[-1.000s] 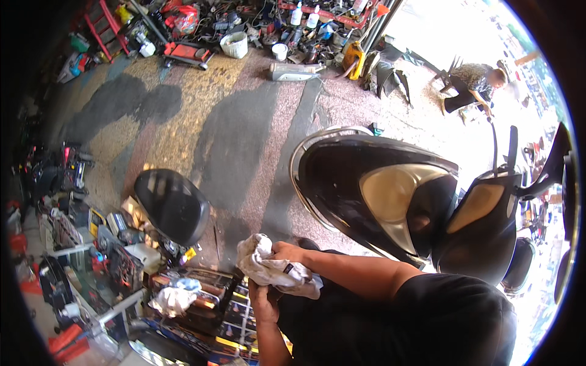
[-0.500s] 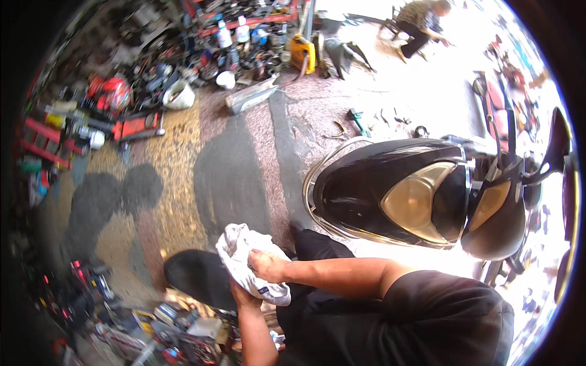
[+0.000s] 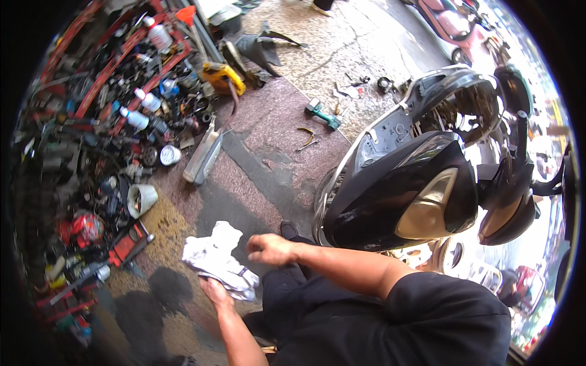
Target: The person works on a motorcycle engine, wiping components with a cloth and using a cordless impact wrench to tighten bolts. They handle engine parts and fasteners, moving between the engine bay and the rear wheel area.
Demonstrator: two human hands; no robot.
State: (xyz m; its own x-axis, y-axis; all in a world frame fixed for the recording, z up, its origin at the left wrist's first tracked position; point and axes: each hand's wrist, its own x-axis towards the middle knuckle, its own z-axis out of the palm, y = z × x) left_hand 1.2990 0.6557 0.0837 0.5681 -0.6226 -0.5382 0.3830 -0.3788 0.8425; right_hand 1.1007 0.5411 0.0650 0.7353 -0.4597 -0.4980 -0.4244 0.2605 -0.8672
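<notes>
Left hand (image 3: 215, 290) grips a crumpled white rag (image 3: 218, 261) from underneath, fingers closed into the cloth; rag hangs over the stained paving (image 3: 256, 152), just ahead of the person's dark trousers (image 3: 287, 293). Right hand (image 3: 268, 249) is curled into a loose fist just beside the rag's right edge, can't tell if it's touching the cloth or pinching any of it. Right of the hands: black scooter (image 3: 421, 183) with its glossy seat cover and gold-tone panel, front bodywork stripped open. Left of the hands: heap of parts, white spray bottles (image 3: 135, 117), a white funnel-like tub (image 3: 141, 199), a red tool (image 3: 129, 241). Further out on the floor: teal power tool (image 3: 322, 113), yellow tool (image 3: 223, 77)
</notes>
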